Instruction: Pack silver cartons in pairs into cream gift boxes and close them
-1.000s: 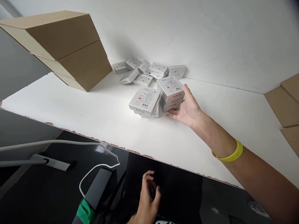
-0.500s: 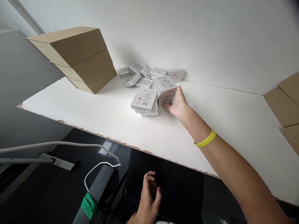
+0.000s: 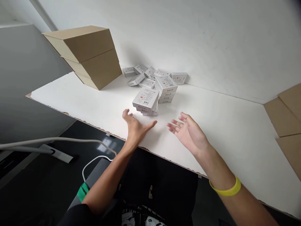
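Two short stacks of small silver-white printed boxes stand side by side on the white table. The nearer stack (image 3: 145, 99) is a little skewed, its lower boxes jutting out. Behind it and to the right, the other stack (image 3: 166, 89) stands more evenly. My left hand (image 3: 137, 127) is just in front of the nearer stack, thumb and fingers spread, holding nothing. To the right of it my right hand (image 3: 189, 131) hovers over the table with its fingers apart and the palm turned inward, also empty. Several loose silver-white boxes (image 3: 147, 83) lie in a heap behind the stacks.
Big brown cardboard boxes (image 3: 94, 59) are piled at the table's left end by the wall. More brown cardboard (image 3: 282, 113) is at the right edge. The white table (image 3: 230, 125) has a chipped front edge. Below left are a white cable (image 3: 94, 160) and a green wrap (image 3: 82, 192).
My right hand has let go of the rear stack and drawn back toward me. My left hand has risen from below the table edge to the front of the nearer stack, opening out.
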